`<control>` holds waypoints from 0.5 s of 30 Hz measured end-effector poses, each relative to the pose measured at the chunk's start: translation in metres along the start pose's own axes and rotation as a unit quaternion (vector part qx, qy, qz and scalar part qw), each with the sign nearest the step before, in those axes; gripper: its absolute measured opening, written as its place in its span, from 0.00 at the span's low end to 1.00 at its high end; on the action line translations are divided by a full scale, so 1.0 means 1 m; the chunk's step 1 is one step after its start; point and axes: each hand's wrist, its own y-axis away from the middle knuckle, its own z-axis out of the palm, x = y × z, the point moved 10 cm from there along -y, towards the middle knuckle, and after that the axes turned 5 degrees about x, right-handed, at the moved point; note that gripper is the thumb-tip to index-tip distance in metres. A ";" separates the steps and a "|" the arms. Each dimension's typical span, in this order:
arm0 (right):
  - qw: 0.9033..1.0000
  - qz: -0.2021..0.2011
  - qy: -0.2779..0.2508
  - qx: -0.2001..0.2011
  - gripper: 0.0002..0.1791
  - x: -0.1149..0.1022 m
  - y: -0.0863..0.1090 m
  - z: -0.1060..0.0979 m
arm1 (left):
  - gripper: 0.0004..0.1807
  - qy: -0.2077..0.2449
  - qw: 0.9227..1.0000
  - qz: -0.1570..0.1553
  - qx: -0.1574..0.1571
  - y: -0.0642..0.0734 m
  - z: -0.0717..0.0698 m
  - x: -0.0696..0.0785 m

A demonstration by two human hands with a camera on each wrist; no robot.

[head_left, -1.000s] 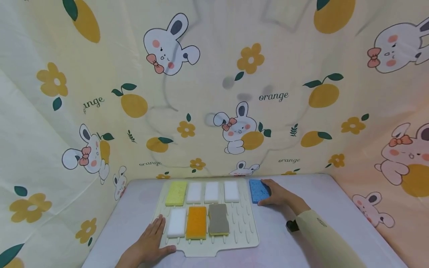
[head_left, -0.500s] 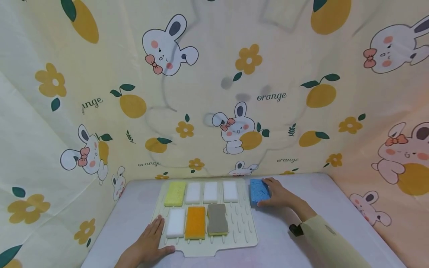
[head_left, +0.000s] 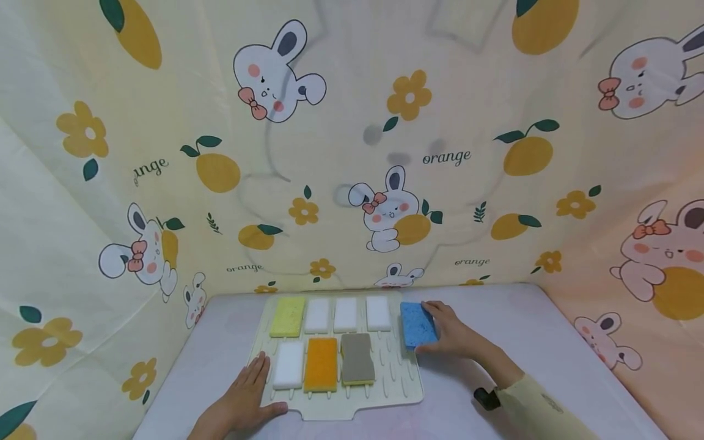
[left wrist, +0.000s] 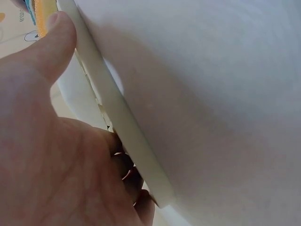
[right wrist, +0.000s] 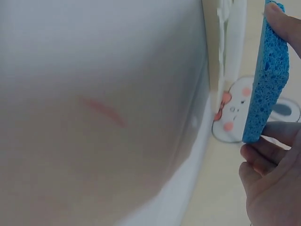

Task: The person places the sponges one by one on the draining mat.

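Observation:
My right hand (head_left: 455,333) pinches a blue sponge (head_left: 418,325) by its ends, thumb at the near end and fingers at the far end. In the right wrist view the porous blue sponge (right wrist: 269,77) is held up off the table. It overlaps the right rim of a cream ridged draining tray (head_left: 393,382). Along the tray's left edge lies my left hand (head_left: 239,394), fingers extended and thumb spread along the front rim. The left wrist view has the thumb (left wrist: 59,40) against the tray's edge (left wrist: 117,108).
The tray's back row has a yellow sponge (head_left: 288,316) and three white sponge blocks (head_left: 346,315). In front sit a white block (head_left: 288,365), an orange sponge (head_left: 321,365) and a grey-topped sponge (head_left: 358,359). A patterned curtain (head_left: 330,232) rises behind the table (head_left: 495,305).
The blue sponge, in my right hand, has shifted left and nearer from the tabletop beside the tray to the tray's right rim. My left hand stays put.

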 end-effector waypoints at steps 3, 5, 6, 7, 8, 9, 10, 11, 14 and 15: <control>1.000 -0.005 -0.002 0.002 0.71 -0.006 0.007 0.004 | 0.69 0.003 1.000 0.000 0.002 0.000 -0.001 0.000; 1.000 -0.012 -0.003 -0.003 0.71 -0.011 0.011 0.008 | 0.70 0.008 1.000 -0.002 0.003 0.001 -0.002 0.001; 1.000 -0.012 -0.007 -0.006 0.72 -0.014 0.013 0.010 | 0.70 0.009 1.000 -0.003 0.003 0.001 -0.003 0.001; 1.000 -0.012 -0.010 -0.010 0.72 -0.016 0.015 0.012 | 0.70 0.011 1.000 -0.002 0.004 0.002 -0.003 0.002; 1.000 -0.011 -0.015 -0.014 0.72 -0.018 0.016 0.014 | 0.70 0.011 1.000 -0.001 0.005 0.002 -0.003 0.002; 1.000 -0.011 -0.018 -0.018 0.73 -0.019 0.018 0.016 | 0.70 0.011 1.000 -0.001 0.005 0.003 -0.004 0.003; 0.999 -0.010 -0.021 -0.022 0.73 -0.021 0.019 0.018 | 0.69 0.011 1.000 0.001 0.006 0.003 -0.004 0.003; 0.999 -0.011 -0.028 -0.025 0.73 -0.023 0.020 0.019 | 0.69 0.010 1.000 0.003 0.007 0.003 -0.004 0.004; 0.999 -0.014 -0.041 -0.031 0.72 -0.030 0.024 0.024 | 0.68 0.007 1.000 0.006 0.007 0.003 -0.004 0.004; 0.998 -0.017 -0.042 -0.033 0.72 -0.031 0.025 0.026 | 0.68 0.008 1.000 0.005 0.007 0.004 -0.005 0.005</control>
